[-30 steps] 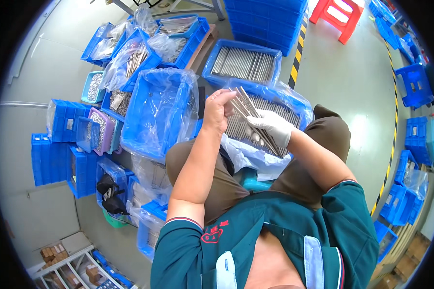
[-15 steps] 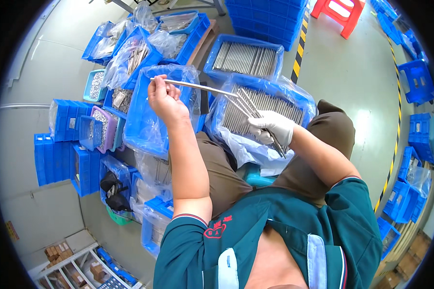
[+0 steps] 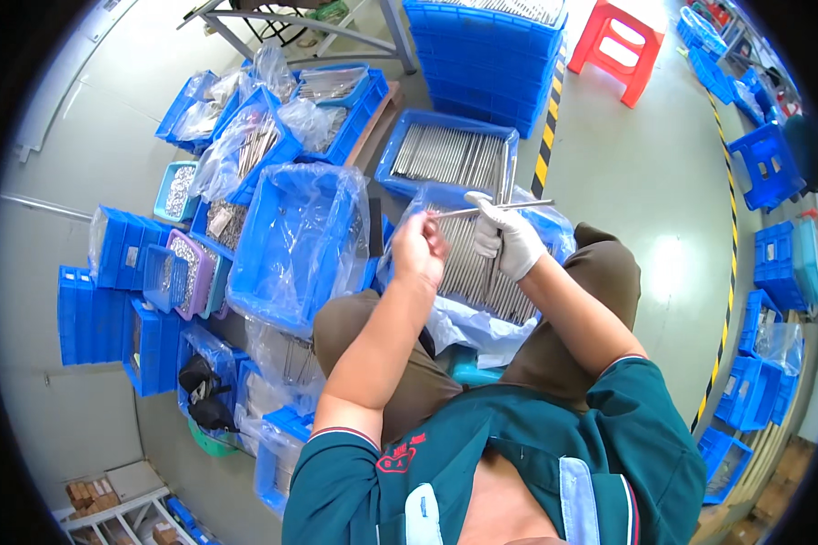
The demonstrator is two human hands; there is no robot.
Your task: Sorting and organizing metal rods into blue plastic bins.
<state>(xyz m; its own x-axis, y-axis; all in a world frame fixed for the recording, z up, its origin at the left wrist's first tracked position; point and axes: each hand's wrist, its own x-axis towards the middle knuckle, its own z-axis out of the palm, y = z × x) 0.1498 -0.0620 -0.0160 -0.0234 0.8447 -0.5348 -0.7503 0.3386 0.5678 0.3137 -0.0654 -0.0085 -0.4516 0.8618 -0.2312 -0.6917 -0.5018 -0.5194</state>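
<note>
My bare left hand is closed, with its fingertips at one end of a thin metal rod. That rod lies nearly level and crosses my right hand, which wears a white glove. The gloved fingers are wrapped round a few more metal rods that point away from me; their exact number cannot be made out. Both hands are over a plastic-lined blue bin, where many similar rods lie side by side. White paper or film hangs over its near edge.
Beyond is a blue tray of rods, with stacked blue crates behind it. To the left stands a plastic-lined blue bin. Small parts fill a purple basket further left. A red stool stands on the floor at upper right.
My left hand has moved right and down, close to my gloved hand, bringing its rod across it. The rods in my right hand have turned from slanting left to pointing away from me.
</note>
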